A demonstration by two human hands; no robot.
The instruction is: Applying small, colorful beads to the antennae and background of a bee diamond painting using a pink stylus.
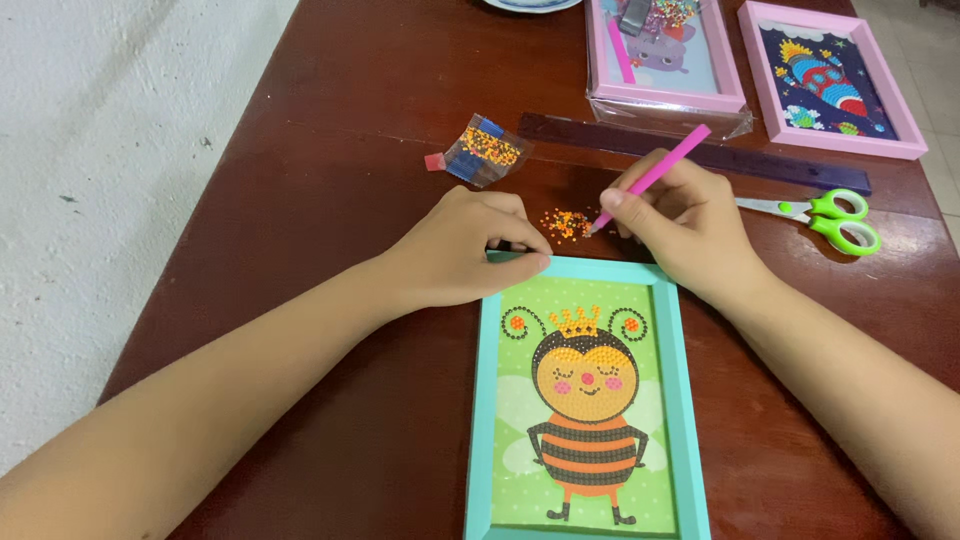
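A teal-framed picture (484, 400) of a bee made of small beads lies on the dark wooden table. My left hand (462, 248) rests curled on the frame's top left corner, fingers closed against its upper edge. My right hand (688, 222) grips a pink pen-like stylus (655, 175), its tip pointing down at a small heap of orange beads (566, 223) just beyond the frame.
A small clear bag of orange and blue beads (485, 150) and a pink cube (433, 162) lie behind. A dark ruler (760, 163), green-handled scissors (830, 217) and two pink-framed pictures (663, 60) (835, 80) sit at the far right. The table's left edge borders a pale floor.
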